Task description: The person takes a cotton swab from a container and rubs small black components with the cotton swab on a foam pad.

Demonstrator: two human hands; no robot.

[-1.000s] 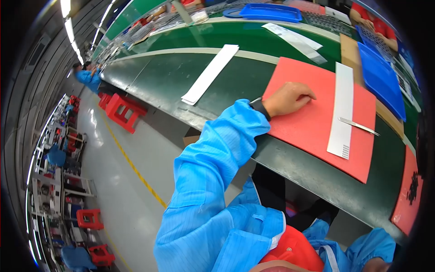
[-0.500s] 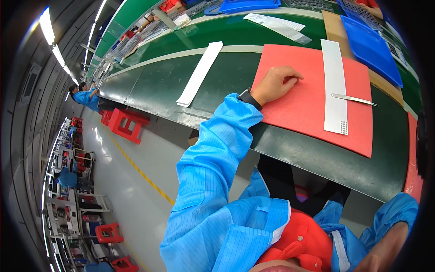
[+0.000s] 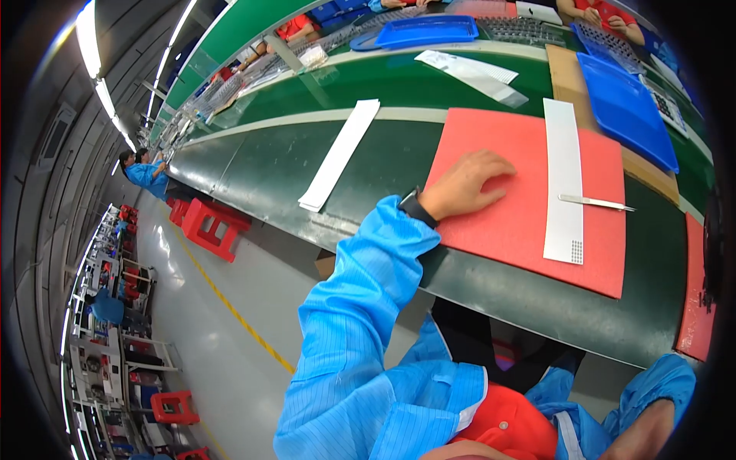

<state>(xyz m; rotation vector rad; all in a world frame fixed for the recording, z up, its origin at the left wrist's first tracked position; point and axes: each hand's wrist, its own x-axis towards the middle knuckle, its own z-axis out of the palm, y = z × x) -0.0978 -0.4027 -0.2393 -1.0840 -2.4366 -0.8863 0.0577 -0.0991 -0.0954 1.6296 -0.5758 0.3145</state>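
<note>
My left hand (image 3: 468,184) rests on the left part of a red foam mat (image 3: 491,138), its fingers loosely curved and the thumb apart from them. Nothing is between them. A dark watch or band circles that wrist. To the right of the hand, a long white strip (image 3: 562,153) lies on the mat, with a small grid of dark marks at its near end. Metal tweezers (image 3: 598,202) lie across this strip, tips pointing right. Of my right arm only the blue sleeve (image 3: 652,391) and part of the forearm show at bottom right; that hand is out of view.
White strips (image 3: 339,157) lie on the dark green bench left of the mat. Beyond are a strip sheet with clear film (image 3: 471,77) and blue trays (image 3: 629,107) (image 3: 425,31). Co-workers' hands (image 3: 606,19) show at the far side. A red stool (image 3: 215,228) stands on the floor.
The view has tipped upward, so the bench sits lower in the picture. My left thumb and fingers have spread further apart. The strip and tweezers keep their places on the mat.
</note>
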